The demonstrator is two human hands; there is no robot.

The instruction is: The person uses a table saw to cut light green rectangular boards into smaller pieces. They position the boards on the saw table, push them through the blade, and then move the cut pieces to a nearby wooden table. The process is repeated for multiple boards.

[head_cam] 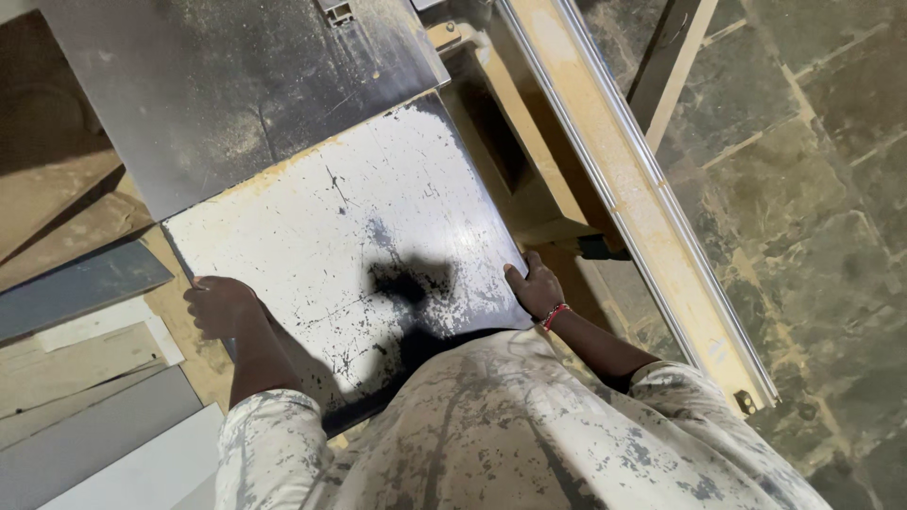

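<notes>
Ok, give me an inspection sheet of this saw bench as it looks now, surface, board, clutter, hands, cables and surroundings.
Surface: dark metal machine table, dusted with sawdust.
Job's things: white scuffed board lying flat, its far edge against the table.
Clutter: grey and pale offcut panels stacked at the left.
Grippers: left hand grips the board's left edge; right hand grips its right edge, a red wristband on that wrist.
Cables: nothing seen.
Surroundings: long rail coated in sawdust at the right, stone tile floor beyond it.
</notes>
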